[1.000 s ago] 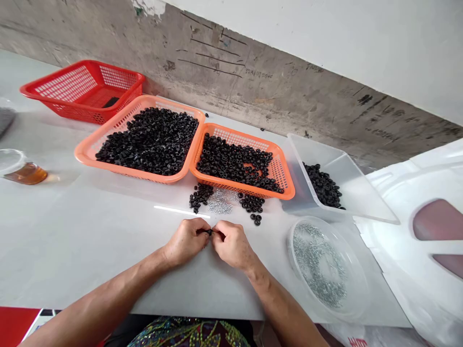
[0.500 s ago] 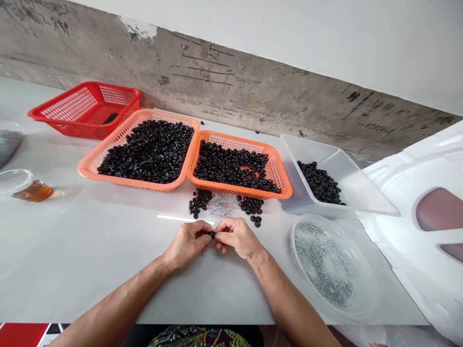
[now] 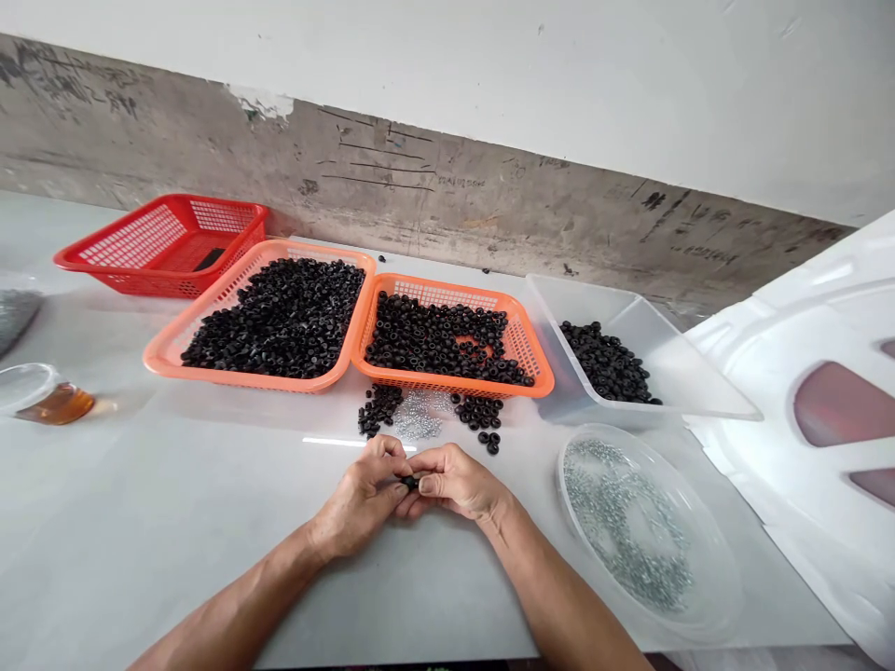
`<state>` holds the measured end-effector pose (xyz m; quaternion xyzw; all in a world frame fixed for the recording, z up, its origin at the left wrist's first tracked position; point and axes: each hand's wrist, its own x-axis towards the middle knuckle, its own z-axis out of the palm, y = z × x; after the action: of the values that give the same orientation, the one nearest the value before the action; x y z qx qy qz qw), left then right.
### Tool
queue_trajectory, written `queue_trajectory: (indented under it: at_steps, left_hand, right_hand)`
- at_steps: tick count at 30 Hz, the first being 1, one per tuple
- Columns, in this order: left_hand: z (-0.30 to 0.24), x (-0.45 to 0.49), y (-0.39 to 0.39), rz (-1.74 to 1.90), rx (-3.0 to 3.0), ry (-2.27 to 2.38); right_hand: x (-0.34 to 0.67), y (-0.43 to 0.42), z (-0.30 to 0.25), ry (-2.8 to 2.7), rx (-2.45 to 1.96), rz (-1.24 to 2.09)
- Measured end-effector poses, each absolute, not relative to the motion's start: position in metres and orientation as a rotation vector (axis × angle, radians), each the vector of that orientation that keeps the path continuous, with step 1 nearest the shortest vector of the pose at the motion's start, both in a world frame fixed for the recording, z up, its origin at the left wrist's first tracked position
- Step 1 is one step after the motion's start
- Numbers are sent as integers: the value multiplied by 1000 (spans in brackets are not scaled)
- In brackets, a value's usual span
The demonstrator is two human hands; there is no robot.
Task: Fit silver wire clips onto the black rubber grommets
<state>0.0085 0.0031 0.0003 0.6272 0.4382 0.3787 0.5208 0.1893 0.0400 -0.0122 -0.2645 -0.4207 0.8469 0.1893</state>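
One big gray table (image 3: 210, 508) is in front of you. Two orange baskets (image 3: 454, 381) sit side by side on it. Closer in, your left hand (image 3: 359, 497) and right hand (image 3: 462, 484) meet, fingers (image 3: 428, 460) pinching one small black piece (image 3: 409, 483) between them. Tiny silver balls (image 3: 418, 417) lie just past your hands.

Left grip (image 3: 362, 497), right grip (image 3: 453, 482), both pinching

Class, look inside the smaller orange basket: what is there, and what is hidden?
The smaller orange basket holds many black ring-shaped pieces. A patch of orange floor shows through a gap among them. Under the pile, the floor and any lower pieces are covered.
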Motion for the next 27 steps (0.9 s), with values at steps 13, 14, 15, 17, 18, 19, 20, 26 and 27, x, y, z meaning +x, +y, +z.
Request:
queue_trajectory:
  at_steps: [13,14,15,17,18,19,20,26,27]
  left_hand:
    - [-11,8,11,834,1214,1139]
    - [-12,8,11,840,1183,1159]
    - [-13,9,11,845,1158,1171]
    - [-14,10,10,848,1125,1170]
    - [-15,10,10,850,1122,1167]
    - [-15,11,9,855,1130,1168]
    - [-15,11,9,862,1154,1173]
    - [-15,15,8,929,1474,1235]
    - [-16,15,8,936,1516,1246]
  right_hand:
    - [173,28,5,-1480,-1298,1642]
    - [172,26,6,-1533,-1334,1578]
    - [172,25,6,-1586,-1371,1508]
    - [171,24,7,-1701,-1427,1351]
    - [172,23,7,-1759,-1438,1273]
    - [172,23,6,-1815,-1438,1202]
    - [171,23,6,-1867,-1430,1139]
    - [166,16,-3,-2080,-1354,787]
    - [166,15,-4,-2102,-1343,751]
